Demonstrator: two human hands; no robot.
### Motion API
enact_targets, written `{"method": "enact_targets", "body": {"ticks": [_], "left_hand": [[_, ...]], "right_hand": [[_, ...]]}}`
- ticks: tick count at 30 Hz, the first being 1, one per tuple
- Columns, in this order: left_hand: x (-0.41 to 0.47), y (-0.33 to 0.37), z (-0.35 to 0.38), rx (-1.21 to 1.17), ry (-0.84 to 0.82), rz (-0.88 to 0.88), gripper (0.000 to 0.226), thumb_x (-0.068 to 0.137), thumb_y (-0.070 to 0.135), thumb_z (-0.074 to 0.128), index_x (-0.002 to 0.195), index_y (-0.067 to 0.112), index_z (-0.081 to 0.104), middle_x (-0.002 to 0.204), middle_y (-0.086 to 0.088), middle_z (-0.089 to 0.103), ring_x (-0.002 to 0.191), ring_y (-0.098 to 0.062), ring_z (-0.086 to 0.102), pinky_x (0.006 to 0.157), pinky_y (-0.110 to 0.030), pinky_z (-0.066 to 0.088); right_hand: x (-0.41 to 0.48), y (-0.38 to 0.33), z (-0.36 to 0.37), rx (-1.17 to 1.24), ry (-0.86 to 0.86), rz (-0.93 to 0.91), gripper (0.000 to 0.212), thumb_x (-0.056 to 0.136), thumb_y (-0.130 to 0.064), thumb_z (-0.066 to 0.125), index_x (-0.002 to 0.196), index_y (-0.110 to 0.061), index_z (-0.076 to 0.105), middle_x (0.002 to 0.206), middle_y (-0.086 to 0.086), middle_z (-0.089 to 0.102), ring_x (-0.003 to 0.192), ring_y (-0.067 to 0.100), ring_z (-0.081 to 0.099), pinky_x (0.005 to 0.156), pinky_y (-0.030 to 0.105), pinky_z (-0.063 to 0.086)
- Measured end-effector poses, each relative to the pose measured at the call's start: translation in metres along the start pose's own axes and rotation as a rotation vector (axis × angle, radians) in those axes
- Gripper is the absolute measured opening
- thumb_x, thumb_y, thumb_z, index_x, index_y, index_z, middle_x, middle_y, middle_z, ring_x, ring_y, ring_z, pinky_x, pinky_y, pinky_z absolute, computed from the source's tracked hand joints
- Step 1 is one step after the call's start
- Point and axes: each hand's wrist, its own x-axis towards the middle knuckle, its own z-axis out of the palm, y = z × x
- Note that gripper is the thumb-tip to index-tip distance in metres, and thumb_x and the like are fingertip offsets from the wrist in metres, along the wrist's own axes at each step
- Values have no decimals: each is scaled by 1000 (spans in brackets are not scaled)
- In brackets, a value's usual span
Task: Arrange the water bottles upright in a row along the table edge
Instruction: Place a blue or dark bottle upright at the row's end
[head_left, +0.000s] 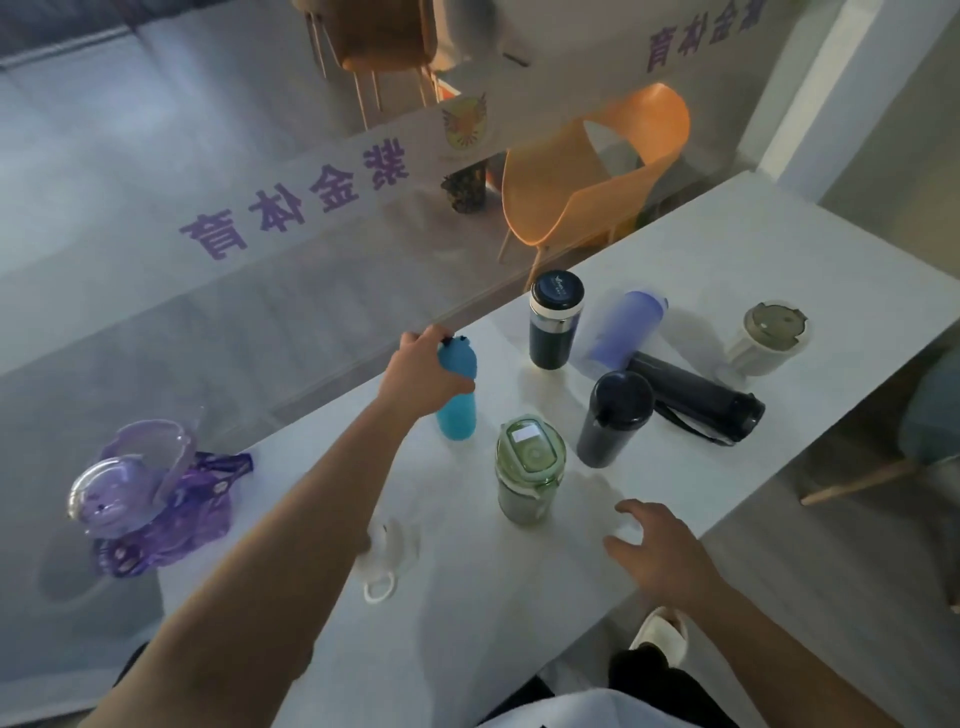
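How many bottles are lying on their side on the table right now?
1: the long black bottle with a strap, lying right of centre, behind the upright dark navy bottle. The blurred translucent purple bottle looks tilted, so I cannot tell whether it is standing.

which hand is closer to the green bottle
Right. The right hand hovers open just right of and below the green bottle; the left hand is farther, gripping the blue bottle.

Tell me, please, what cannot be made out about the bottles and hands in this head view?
- Blue bottle: the left hand covers its upper body, hiding the lid.
- Purple bottle: motion blur; upright or tilted cannot be told.
- Lying black bottle: one end is hidden behind the upright dark bottle.
- Right hand: table contact unclear.
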Motion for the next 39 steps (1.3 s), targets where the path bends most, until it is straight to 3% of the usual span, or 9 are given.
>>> {"method": "enact_targets", "body": {"ticks": [5, 9, 13, 18, 22, 28, 31, 35, 39], "left_hand": [[-29, -16, 5, 49, -59, 38, 69, 72, 21, 78, 133, 25, 47, 123, -7, 43, 93, -24, 51, 75, -34, 48], [-37, -26, 12, 14, -81, 70, 71, 73, 17, 78, 135, 24, 46, 129, -8, 43, 100, -22, 48, 81, -30, 44], [-40, -31, 17, 29, -97, 77, 73, 74, 17, 79, 137, 27, 44, 132, -8, 42, 109, -27, 49, 93, -36, 50], [-43, -32, 14, 73, -120, 58, 83, 73, 24, 79, 143, 34, 36, 141, -6, 41, 120, -30, 46, 101, -44, 47], [-47, -8, -9, 41, 1, 104, 81, 74, 44, 74, 145, 31, 38, 147, -4, 43, 133, -28, 41, 110, -49, 36], [-92, 84, -24, 112, 129, 299, 75, 82, 53, 67, 146, 39, 31, 153, 4, 36, 140, -27, 29, 114, -49, 24], [-125, 132, 3, 101, 124, 395, 74, 84, 56, 64, 146, 42, 28, 157, 9, 28, 145, -20, 19, 118, -48, 16], [-153, 172, 79, 151, 24, 382, 73, 87, 59, 58, 146, 49, 17, 162, 13, 6, 150, -16, -2, 122, -50, -3], [-168, 171, 169, 192, -10, 319, 72, 89, 59, 50, 149, 47, 13, 164, 9, -5, 150, -16, -13, 122, -45, -4]], "right_hand": [[1, 5, 8, -18, -28, 19, 55, 85, -41, 62, 135, -24, 47, 138, 4, 48, 125, 23, 47, 101, 36, 40], [-1, 8, 14, -34, -34, 27, 55, 85, -39, 63, 135, -23, 48, 139, 4, 48, 125, 24, 47, 101, 36, 39], [-3, 10, 16, -67, -29, 25, 57, 84, -40, 62, 136, -23, 48, 138, 4, 48, 123, 24, 49, 101, 37, 42], [-8, 14, 14, -79, -13, 3, 56, 84, -40, 62, 136, -24, 48, 138, 4, 48, 122, 23, 49, 100, 38, 42], [-10, 17, -1, -80, 34, -41, 56, 85, -40, 62, 136, -25, 47, 139, 2, 47, 125, 22, 45, 100, 37, 41], [-8, 30, -55, -73, 161, -97, 56, 84, -44, 60, 136, -27, 46, 141, 0, 46, 125, 22, 45, 101, 41, 41], [3, 53, -88, -70, 202, -105, 57, 84, -44, 61, 137, -27, 46, 142, 1, 46, 126, 24, 45, 101, 42, 41], [32, 92, -129, -52, 225, -115, 66, 81, -42, 67, 139, -20, 44, 140, 8, 48, 126, 28, 47, 104, 45, 41], [66, 123, -153, -166, 259, -186, 74, 79, -41, 70, 142, -17, 40, 141, 11, 47, 127, 31, 45, 102, 44, 40]]}}
